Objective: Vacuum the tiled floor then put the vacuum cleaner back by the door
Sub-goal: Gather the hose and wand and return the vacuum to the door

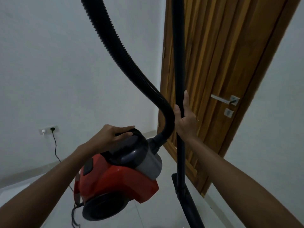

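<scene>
Vacuum cleaner [115, 175], a red canister body, is carried clear of the tiled floor [156, 211] at about 7 o'clock in the view, just short of the wooden door [222, 63] at 1 o'clock. Its long axis is tilted, hose end up toward 1 o'clock, rear wheel down toward 7 o'clock. The body is judged rigid and moderately heavy; the top handle is the proper hold. The left hand [111, 135] is curled over that handle. The right hand [185, 117] is wrapped round the stiff, near-upright wand [178, 63]. The ribbed hose [118, 51] is flexible and arches overhead. The cord [56, 145] appears plugged in, though that is not certain.
</scene>
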